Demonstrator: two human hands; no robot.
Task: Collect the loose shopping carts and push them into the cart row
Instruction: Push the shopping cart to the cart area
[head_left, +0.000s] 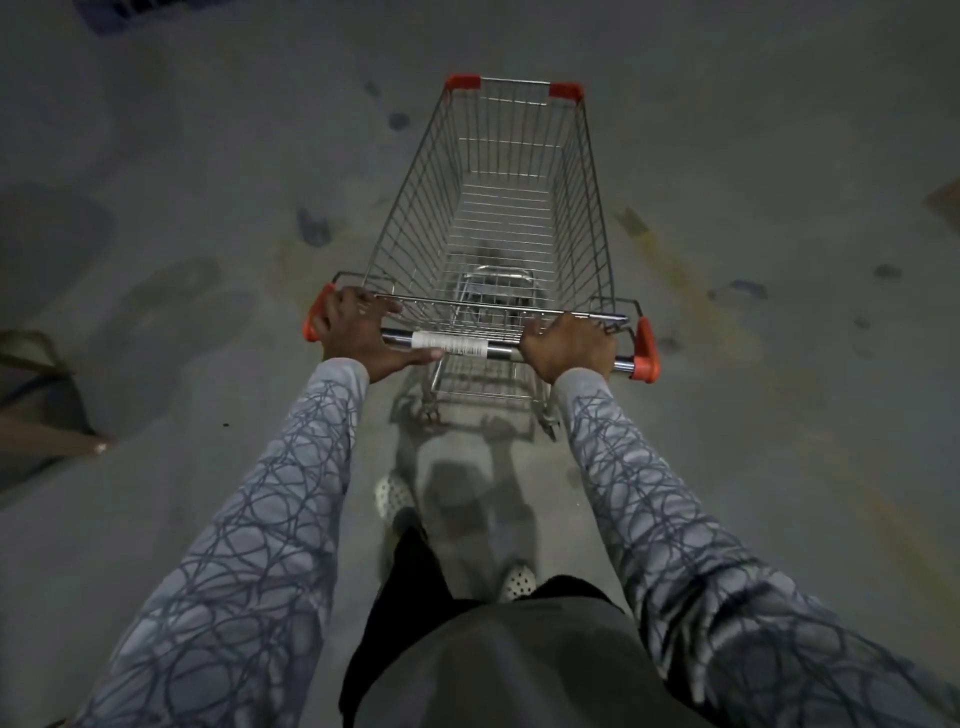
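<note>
Stained grey concrete floor (779, 156) all around, with a dark brown frame (52, 436) well off at the left edge. The wire-mesh shopping cart (431, 208) stands straight ahead. The right hand (566, 345) has its fingers wrapped round the chrome handle (501, 353). The left hand (358, 332) has its fingers curled over the handle's left end, thumb along the bar. Between the hands is a white label (449, 344), print unreadable. Red plastic corner caps (463, 81).

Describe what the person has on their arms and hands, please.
The left sleeve and right sleeve match: long, light grey fabric covered in dark scribbled loops and crossing lines, ending at the wrists. The left hand and right hand are bare, with no gloves, rings or watch showing.
</note>
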